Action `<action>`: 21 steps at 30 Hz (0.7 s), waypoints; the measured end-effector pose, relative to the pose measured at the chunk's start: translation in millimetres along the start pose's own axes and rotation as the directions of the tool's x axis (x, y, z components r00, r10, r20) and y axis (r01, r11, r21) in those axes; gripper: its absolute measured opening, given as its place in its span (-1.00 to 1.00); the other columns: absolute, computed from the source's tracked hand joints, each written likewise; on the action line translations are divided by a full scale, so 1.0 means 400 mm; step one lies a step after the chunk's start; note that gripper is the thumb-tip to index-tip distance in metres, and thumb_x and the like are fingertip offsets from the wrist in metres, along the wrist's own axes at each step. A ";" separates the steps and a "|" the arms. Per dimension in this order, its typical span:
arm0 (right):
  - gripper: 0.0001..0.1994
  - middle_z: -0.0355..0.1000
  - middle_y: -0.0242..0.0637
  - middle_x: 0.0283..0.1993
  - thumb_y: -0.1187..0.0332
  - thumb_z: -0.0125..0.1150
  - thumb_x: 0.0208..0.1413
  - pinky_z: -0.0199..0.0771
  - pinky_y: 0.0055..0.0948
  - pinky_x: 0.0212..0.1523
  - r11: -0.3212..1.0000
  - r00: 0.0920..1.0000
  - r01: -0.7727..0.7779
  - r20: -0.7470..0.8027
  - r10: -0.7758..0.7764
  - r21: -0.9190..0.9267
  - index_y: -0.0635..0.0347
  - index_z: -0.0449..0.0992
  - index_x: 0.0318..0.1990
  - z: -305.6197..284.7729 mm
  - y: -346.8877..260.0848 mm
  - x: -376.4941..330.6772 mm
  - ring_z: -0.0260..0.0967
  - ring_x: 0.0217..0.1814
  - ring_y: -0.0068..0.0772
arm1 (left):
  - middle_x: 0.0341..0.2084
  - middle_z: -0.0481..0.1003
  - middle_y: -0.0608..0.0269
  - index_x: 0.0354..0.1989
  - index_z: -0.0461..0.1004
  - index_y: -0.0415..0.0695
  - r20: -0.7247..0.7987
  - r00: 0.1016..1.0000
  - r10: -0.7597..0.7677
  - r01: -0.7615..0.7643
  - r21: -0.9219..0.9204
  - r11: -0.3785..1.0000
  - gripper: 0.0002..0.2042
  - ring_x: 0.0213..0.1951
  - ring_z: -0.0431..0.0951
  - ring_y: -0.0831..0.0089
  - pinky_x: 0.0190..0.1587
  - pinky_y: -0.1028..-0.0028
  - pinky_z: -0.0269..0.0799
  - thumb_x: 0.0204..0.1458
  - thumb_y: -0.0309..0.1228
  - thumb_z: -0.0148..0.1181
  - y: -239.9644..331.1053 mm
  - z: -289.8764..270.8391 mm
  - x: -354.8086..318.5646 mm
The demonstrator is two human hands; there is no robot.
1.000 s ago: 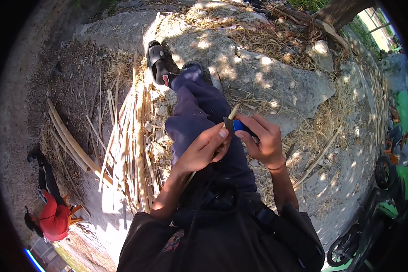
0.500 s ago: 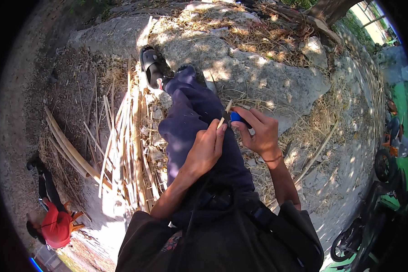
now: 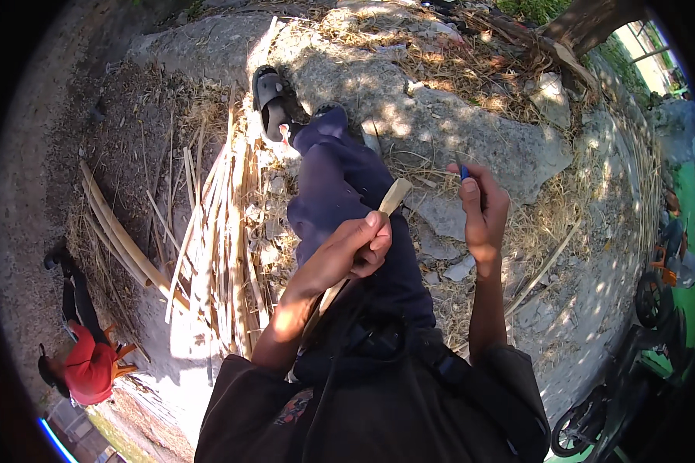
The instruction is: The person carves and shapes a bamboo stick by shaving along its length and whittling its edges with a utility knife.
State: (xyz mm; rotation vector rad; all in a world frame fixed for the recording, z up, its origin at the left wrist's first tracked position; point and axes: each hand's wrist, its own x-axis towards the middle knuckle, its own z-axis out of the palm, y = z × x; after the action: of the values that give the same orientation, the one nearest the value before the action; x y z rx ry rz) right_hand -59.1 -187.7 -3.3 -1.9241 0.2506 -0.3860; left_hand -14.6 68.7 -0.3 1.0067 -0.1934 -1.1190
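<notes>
My left hand [image 3: 340, 255] is closed around a pale wooden strip [image 3: 394, 196], which looks like split bamboo. Its broad, cut end juts out beyond my fingers over my thigh, and the rest runs back under my wrist toward my waist. Off to the right, my right hand [image 3: 484, 212] grips a small knife [image 3: 464, 171] with a blue handle, most of it hidden in my fingers. The thin dark blade points up and away from me, apart from the strip.
Long pale strips [image 3: 216, 231] lie heaped left of my legs, beside thicker curved pieces [image 3: 116, 224]. Ahead is a large flat rock [image 3: 471, 139] with dry straw. A person in red [image 3: 90, 372] sits at far left; motorbikes [image 3: 656, 301] stand at the right edge.
My right hand has moved right and slightly up with the knife, away from the strip. My left hand has turned, and more of the strip's broad end now shows.
</notes>
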 end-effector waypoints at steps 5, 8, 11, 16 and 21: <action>-0.75 0.56 -0.26 -0.37 0.26 0.37 0.25 0.40 -0.45 -0.48 0.945 0.958 0.285 0.079 -0.275 -0.160 0.27 0.60 -0.12 0.066 -0.092 -0.025 0.48 -0.50 -0.39 | -0.65 0.03 0.52 -0.40 0.19 0.02 0.005 1.000 -0.003 0.003 -0.063 0.998 -0.48 -0.66 0.00 0.70 -0.61 0.55 -0.18 0.45 0.19 -0.30 0.007 0.000 -0.015; -0.72 0.60 -0.20 -0.30 0.21 0.42 0.21 0.51 -0.38 -0.47 0.909 0.927 0.369 0.151 -0.344 -0.196 0.26 0.60 -0.14 0.079 -0.094 -0.025 0.57 -0.47 -0.28 | -0.65 0.05 0.50 -0.40 0.19 0.02 -0.005 1.000 -0.004 0.004 -0.068 0.998 -0.48 -0.66 0.01 0.70 -0.62 0.55 -0.17 0.45 0.18 -0.30 -0.003 -0.001 -0.018; -0.72 0.59 -0.25 -0.31 0.19 0.42 0.20 0.50 -0.39 -0.49 0.886 0.910 0.403 0.203 -0.361 -0.229 0.22 0.61 -0.14 0.088 -0.096 -0.026 0.58 -0.48 -0.30 | -0.64 0.09 0.49 -0.40 0.21 0.00 -0.025 1.000 0.005 -0.007 -0.076 0.997 -0.49 -0.66 0.04 0.68 -0.62 0.57 -0.13 0.46 0.15 -0.30 -0.019 -0.003 -0.017; -0.74 0.63 -0.18 -0.29 0.30 0.46 0.13 0.58 -0.38 -0.42 0.869 0.908 0.397 0.265 -0.325 -0.294 0.27 0.64 -0.13 0.086 -0.103 -0.027 0.63 -0.40 -0.21 | -0.64 0.18 0.45 -0.38 0.27 -0.10 -0.180 0.980 0.083 -0.056 0.145 0.988 -0.54 -0.65 0.12 0.60 -0.59 0.54 0.01 0.51 -0.04 -0.27 -0.036 0.029 -0.010; -0.75 0.61 -0.25 -0.33 0.22 0.45 0.15 0.53 -0.37 -0.46 0.869 0.912 0.399 0.225 -0.343 -0.291 0.18 0.65 -0.14 0.084 -0.072 -0.025 0.60 -0.44 -0.23 | -0.67 0.29 0.07 -0.31 0.31 -0.26 -0.225 0.852 0.473 -0.206 0.686 0.697 -0.71 -0.65 0.34 0.17 -0.51 0.20 0.23 0.48 -0.34 -0.09 -0.042 0.052 0.015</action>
State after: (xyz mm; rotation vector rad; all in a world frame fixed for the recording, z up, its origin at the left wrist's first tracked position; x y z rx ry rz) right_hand -55.9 -144.7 10.3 -2.3320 -0.1873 -0.4550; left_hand -35.0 50.7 -3.0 1.7096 -0.4510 -0.4630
